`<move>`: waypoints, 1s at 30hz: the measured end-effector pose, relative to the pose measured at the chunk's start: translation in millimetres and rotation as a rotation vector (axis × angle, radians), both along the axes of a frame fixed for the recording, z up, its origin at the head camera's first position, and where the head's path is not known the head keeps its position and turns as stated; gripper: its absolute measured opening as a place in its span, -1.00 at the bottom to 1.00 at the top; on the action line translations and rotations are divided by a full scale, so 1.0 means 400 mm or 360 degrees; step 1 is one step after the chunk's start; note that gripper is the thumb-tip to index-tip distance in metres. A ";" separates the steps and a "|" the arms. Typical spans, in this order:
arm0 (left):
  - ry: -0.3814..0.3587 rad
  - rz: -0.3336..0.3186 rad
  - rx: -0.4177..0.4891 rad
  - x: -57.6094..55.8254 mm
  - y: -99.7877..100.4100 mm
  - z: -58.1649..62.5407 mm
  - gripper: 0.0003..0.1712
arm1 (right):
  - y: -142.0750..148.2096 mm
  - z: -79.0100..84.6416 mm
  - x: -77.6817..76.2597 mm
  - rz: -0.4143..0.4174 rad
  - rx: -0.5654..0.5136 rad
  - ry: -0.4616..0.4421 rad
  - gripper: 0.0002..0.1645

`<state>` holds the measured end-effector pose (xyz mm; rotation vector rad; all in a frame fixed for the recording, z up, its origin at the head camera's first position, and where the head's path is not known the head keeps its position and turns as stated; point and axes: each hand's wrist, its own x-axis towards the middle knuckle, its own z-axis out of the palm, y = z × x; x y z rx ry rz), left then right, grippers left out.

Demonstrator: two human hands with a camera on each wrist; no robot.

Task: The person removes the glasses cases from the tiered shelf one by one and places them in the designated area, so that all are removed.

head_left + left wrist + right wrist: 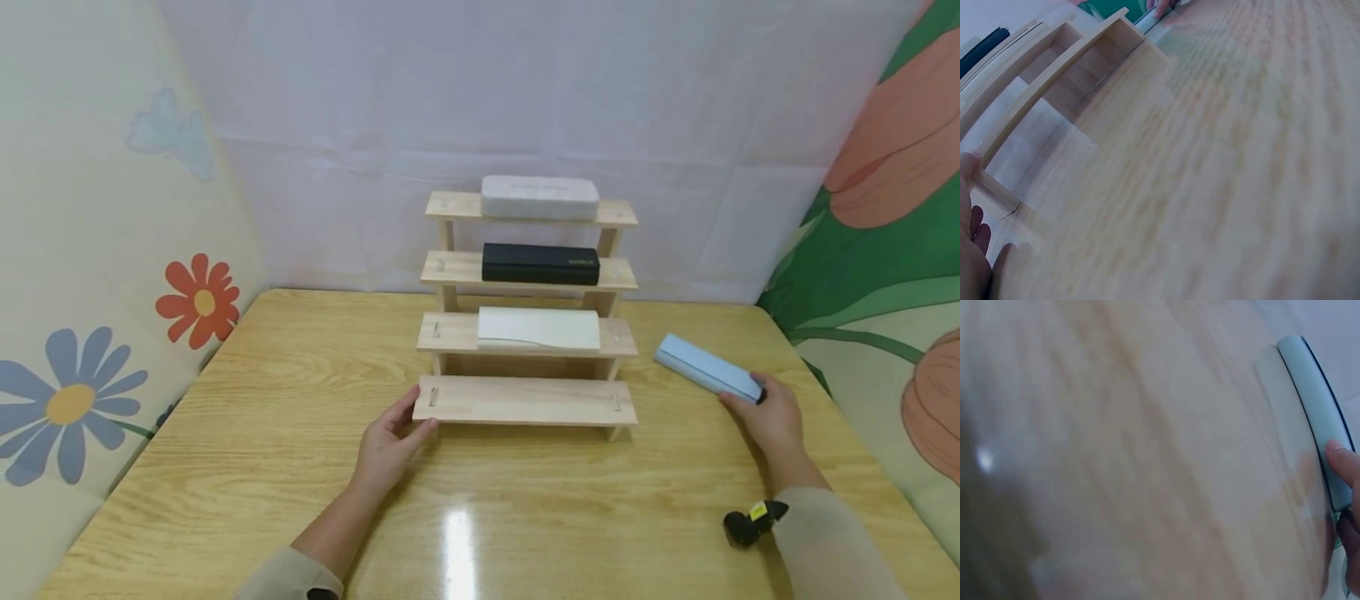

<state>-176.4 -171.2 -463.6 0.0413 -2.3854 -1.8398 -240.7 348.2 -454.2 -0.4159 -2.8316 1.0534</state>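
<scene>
A wooden tiered stand rises in steps at the middle of the table. My left hand holds the left end of its lowest board, thumb at the front edge and fingers by the side. In the left wrist view that hand shows at the stand's corner. My right hand grips the near end of a light blue glasses case, which lies slanted on the table right of the stand. In the right wrist view the thumb rests along the blue case.
On the stand's upper boards sit a white case on top, a black case below it, and a cream case lower down. A white cloth hangs behind the wood-grain table. Flowered panels flank both sides.
</scene>
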 end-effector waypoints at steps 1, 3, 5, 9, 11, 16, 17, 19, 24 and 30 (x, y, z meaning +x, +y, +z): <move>-0.0003 0.0003 -0.0005 0.000 0.000 0.001 -0.30 | 0.001 0.000 -0.003 -0.0017 -0.0014 -0.0003 -0.05; -0.0003 0.0002 -0.0009 0.001 0.001 0.003 -0.30 | 0.000 0.000 -0.008 -0.0053 -0.0050 -0.0016 -0.06; -0.0004 0.0004 -0.0011 0.001 0.001 0.003 -0.30 | 0.000 0.001 -0.013 -0.0081 -0.0081 -0.0034 -0.07; -0.0007 0.0002 -0.0013 0.004 0.002 0.006 -0.30 | -0.003 0.007 -0.023 -0.0117 -0.0104 -0.0080 -0.07; -0.0006 0.0001 -0.0008 0.004 0.001 0.007 -0.31 | -0.005 0.009 -0.027 -0.0131 -0.0095 -0.0099 -0.08; 0.0003 -0.0002 0.0014 0.002 0.000 0.002 -0.30 | -0.006 0.011 -0.033 -0.0148 -0.0059 -0.0131 -0.09; 0.0003 -0.0003 0.0018 0.001 0.000 0.000 -0.30 | -0.005 0.011 -0.033 -0.0148 -0.0056 -0.0134 -0.09; 0.0005 -0.0003 0.0013 0.001 0.000 0.000 -0.30 | -0.003 0.011 -0.035 -0.0144 -0.0043 -0.0136 -0.09; -0.0006 -0.0001 -0.0006 0.003 0.001 0.003 -0.30 | -0.001 0.011 -0.036 -0.0135 -0.0049 -0.0111 -0.07; -0.0014 0.0003 -0.0018 0.005 0.000 0.007 -0.30 | -0.007 0.011 -0.038 -0.0147 -0.0105 -0.0016 -0.01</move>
